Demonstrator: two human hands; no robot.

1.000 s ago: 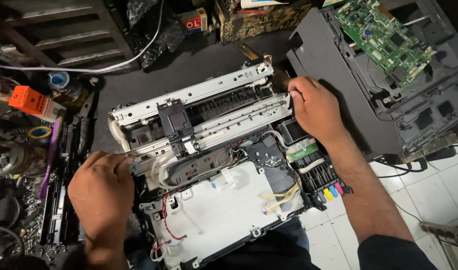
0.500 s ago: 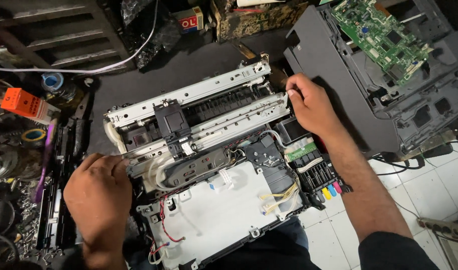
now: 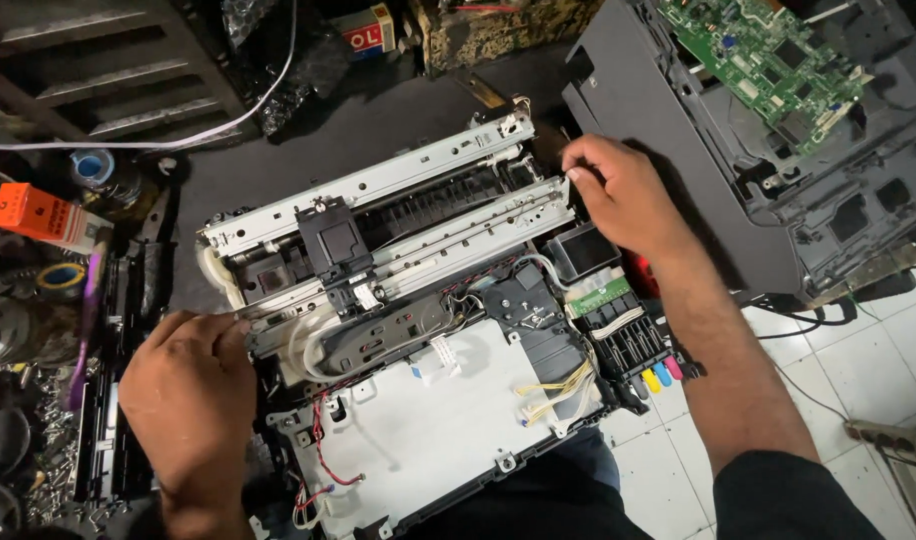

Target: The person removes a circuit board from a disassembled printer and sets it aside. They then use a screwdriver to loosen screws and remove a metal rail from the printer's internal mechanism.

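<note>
Seen from above, the left hand (image 3: 190, 395) pinches the near end of a metal rail (image 3: 408, 255) on an opened printer (image 3: 418, 340), fingers curled around its edge. The right hand (image 3: 623, 195) presses its fingertips on the rail's far end, fingers bent, nothing enclosed in the palm. The printer lies between the two hands, covers off, straddling a dark work surface and white floor tiles (image 3: 858, 370).

Midway along the rail sits the black carriage (image 3: 330, 240); beside the right hand, a row of ink tanks (image 3: 653, 375) shows yellow, blue and pink caps. The step in hand appears to be freeing or seating the rail assembly; the next move would seem to call for both ends to shift together, level, with care for the red wires (image 3: 323, 450) and white tubes below.

Just right of the right hand leans the removed grey housing (image 3: 678, 120), a green circuit board (image 3: 768, 60) on top. At far left lies an orange rectangular box (image 3: 43, 215) with a white end, near a blue-capped bottle (image 3: 96, 168) and a yellow tape roll (image 3: 60, 276). At top centre stands a small red-and-white carton (image 3: 370, 32).
</note>
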